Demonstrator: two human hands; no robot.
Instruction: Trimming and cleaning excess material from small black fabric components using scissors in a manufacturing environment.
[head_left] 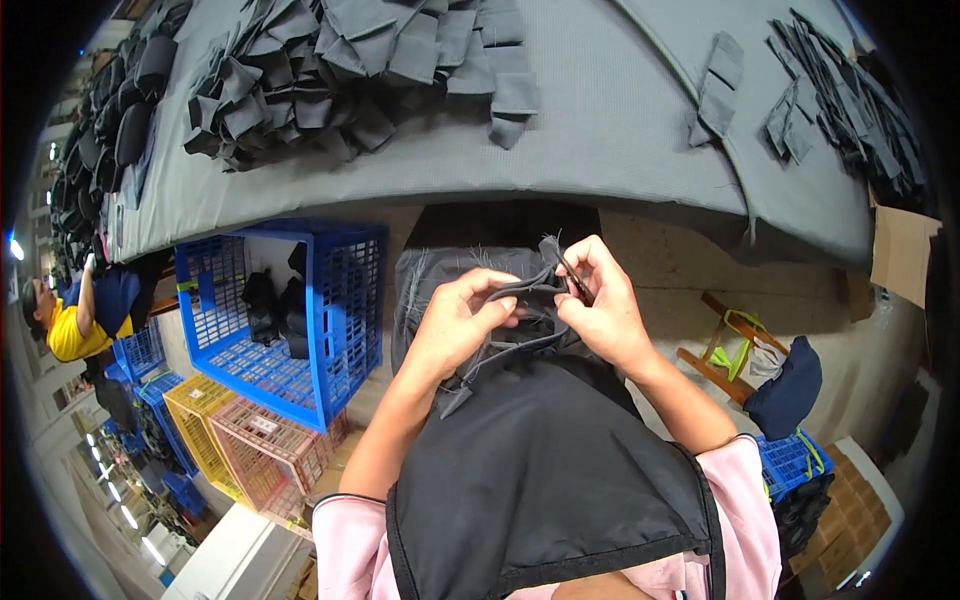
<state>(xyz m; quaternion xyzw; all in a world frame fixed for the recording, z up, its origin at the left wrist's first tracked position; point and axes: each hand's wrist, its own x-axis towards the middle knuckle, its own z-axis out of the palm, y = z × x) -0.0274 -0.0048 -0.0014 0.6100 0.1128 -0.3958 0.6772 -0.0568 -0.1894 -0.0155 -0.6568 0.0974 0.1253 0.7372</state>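
Observation:
In front of my black apron, I hold up a dark grey sewn fabric piece with frayed ends and loose threads. My left hand pinches its left side between thumb and fingers. On the other side my right hand is closed on the piece near its upper end. A slim dark object shows between the right thumb and fingers; its kind is hard to make out. Below the hands a narrow strip of the fabric hangs toward the left. More grey cloth, dotted with thread ends, lies under my left hand.
Ahead stands a grey-covered table with a heap of dark fabric pieces and a stack at right. Left are blue, yellow and pink crates. A wooden stool stands right; a person works far left.

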